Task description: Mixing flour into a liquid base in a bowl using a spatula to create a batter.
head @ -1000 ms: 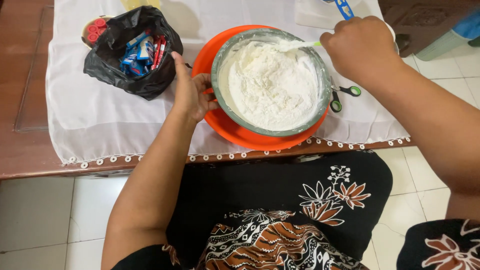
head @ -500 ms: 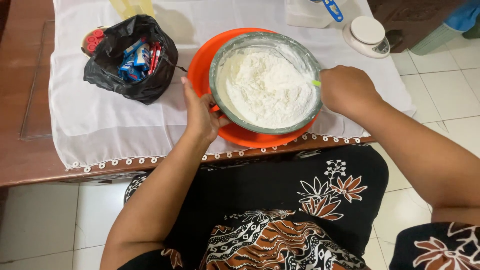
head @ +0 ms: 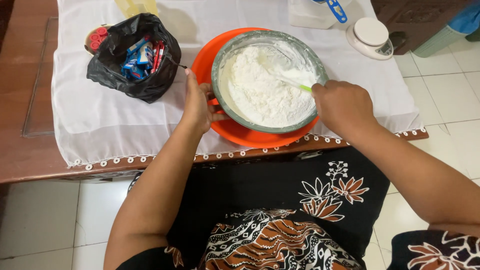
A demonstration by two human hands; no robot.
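Note:
A grey bowl (head: 227,49) full of white flour (head: 260,92) sits inside an orange basin (head: 240,135) on the white tablecloth. My left hand (head: 197,102) rests against the left side of the bowl and basin, fingers apart. My right hand (head: 342,105) is closed around a green-handled whisk (head: 295,84), whose wires dip into the flour at the bowl's right side.
A black plastic bag (head: 132,75) with several small packets lies at the left, a red-dotted tin (head: 96,36) behind it. A white kitchen scale (head: 370,37) and a white container (head: 312,12) with a blue scoop (head: 336,9) stand at the back right. The table edge (head: 50,167) runs near my lap.
My right hand has come down from the bowl's far right rim to its near right side, whisk now in the flour. My left hand has slid along the bowl's left side.

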